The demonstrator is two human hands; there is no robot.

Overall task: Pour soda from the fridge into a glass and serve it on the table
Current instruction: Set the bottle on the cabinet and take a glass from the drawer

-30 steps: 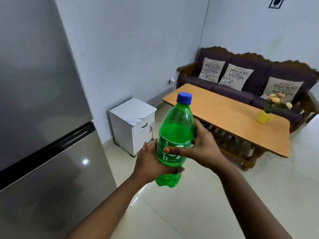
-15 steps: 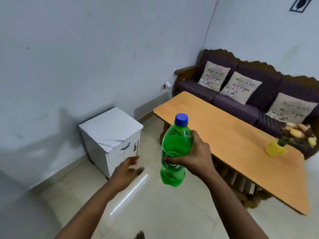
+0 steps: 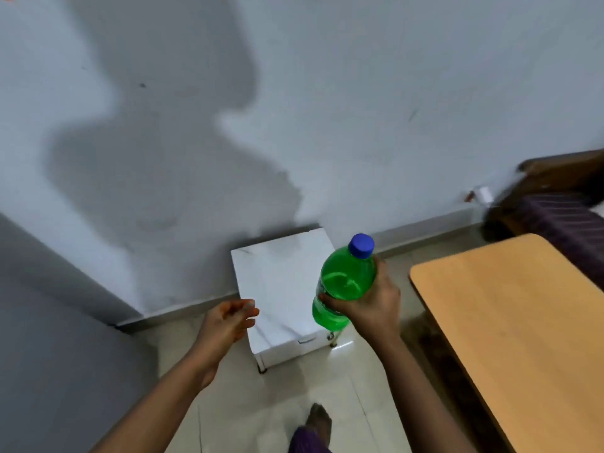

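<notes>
A green soda bottle [image 3: 344, 282] with a blue cap, still capped, is held upright and slightly tilted in front of me. My right hand [image 3: 372, 305] is wrapped around its middle. My left hand [image 3: 228, 322] is off the bottle, empty, fingers loosely apart, hovering to the left above the floor beside a small white cabinet. The wooden table [image 3: 523, 322] lies to the right of the bottle. No glass is in view. The grey fridge side [image 3: 49, 322] shows at the far left.
A small white cabinet [image 3: 277, 279] stands against the wall right behind the bottle. A dark sofa arm [image 3: 562, 204] is at the right edge. My foot [image 3: 318, 420] is on the tiled floor below.
My left hand has let go of the bottle and moved left. The view has swung down and left, so the sofa and flower vase have left the frame and the cabinet is now straight ahead.
</notes>
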